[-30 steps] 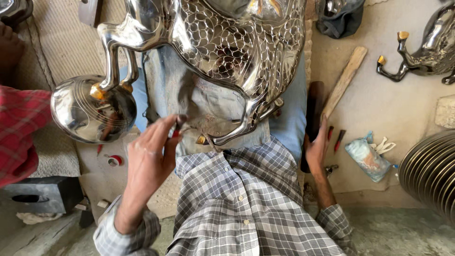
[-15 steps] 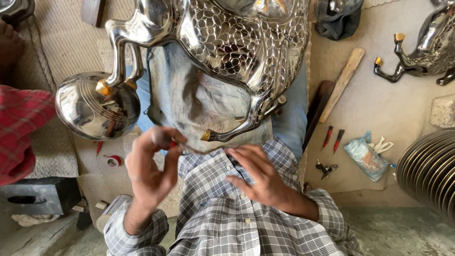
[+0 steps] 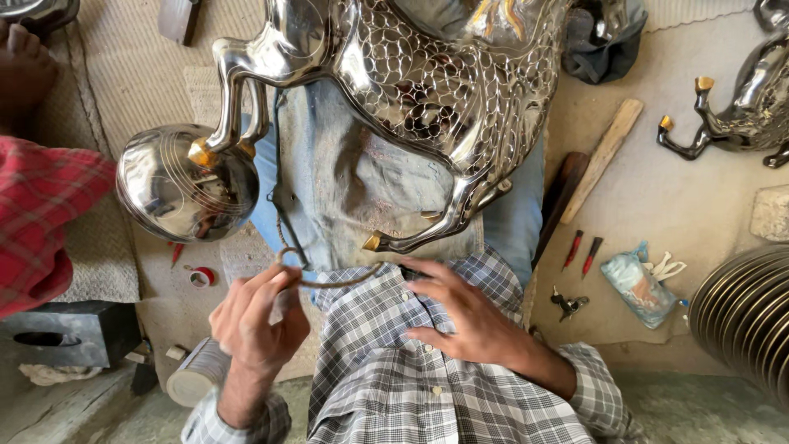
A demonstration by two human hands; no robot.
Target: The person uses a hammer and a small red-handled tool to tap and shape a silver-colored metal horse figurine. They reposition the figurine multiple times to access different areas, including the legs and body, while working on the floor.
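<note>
On the floor mat (image 3: 123,74), metal horse (image 3: 427,90) on my lap: heavy, slick, grip legs. Left hand (image 3: 255,316) pinches thin cord (image 3: 329,275); right hand (image 3: 460,316) flat, empty.

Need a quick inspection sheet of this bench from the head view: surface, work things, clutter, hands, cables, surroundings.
Surface: pale mat on the floor, dusty.
Work things: shiny metal horse figure lies across the lap; its front hooves rest on a polished metal ball.
Clutter: wooden stick, two red-handled tools, blue bag, tape roll.
Hands: left hand pinches a thin cord; right hand lies flat on the checked shirt.
Cables: nothing seen.
Surroundings: second horse figure, stacked metal plates, another person's red sleeve.
</note>
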